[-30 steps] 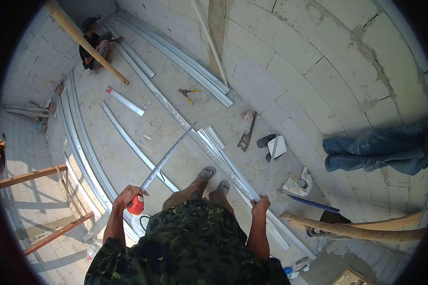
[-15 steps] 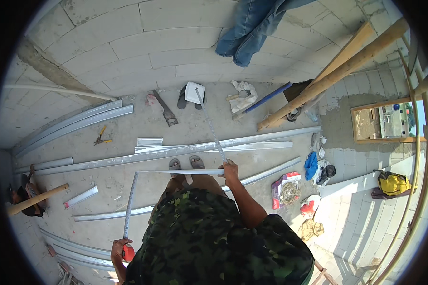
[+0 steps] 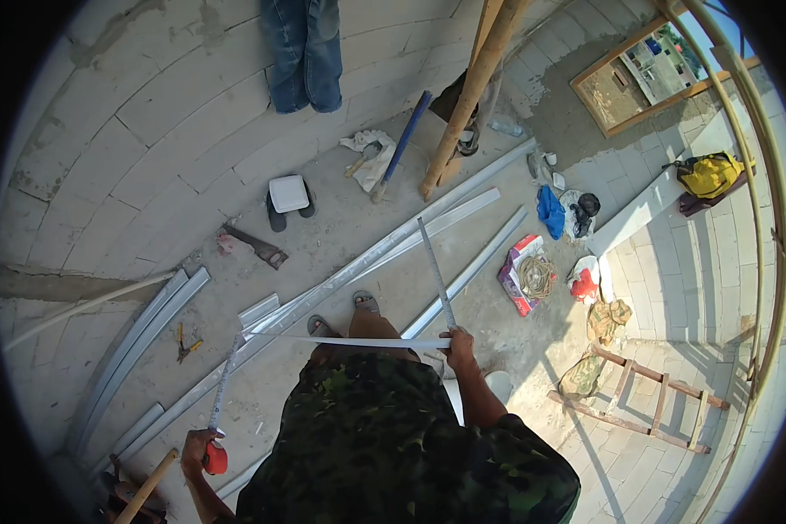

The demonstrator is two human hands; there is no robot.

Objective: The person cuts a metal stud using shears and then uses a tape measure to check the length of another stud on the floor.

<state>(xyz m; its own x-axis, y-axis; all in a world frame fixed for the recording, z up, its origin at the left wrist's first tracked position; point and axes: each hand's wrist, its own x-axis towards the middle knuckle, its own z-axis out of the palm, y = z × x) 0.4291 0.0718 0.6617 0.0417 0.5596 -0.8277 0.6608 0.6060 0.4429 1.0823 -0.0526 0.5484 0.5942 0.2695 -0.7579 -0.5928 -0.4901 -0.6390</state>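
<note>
My left hand is closed around a red tape measure at the lower left. Its pale blade rises from the case, bends sharply, then runs across in front of my body. At the right, my right hand grips the blade with closed fingers. Past that hand, the blade's free end sticks out away from me over the floor. Beneath it lie long silver metal profiles on the concrete floor. My sandalled feet stand beside these profiles.
A person is at the lower left near a wooden pole. A handsaw, pliers and a white container lie ahead. Rightward are a coiled cable, bags and a wooden ladder. Poles lean by the block wall.
My view and body have turned to the right. Both hands still hold the tape measure and its blade; the blade's free end now points over the profiles' right part.
</note>
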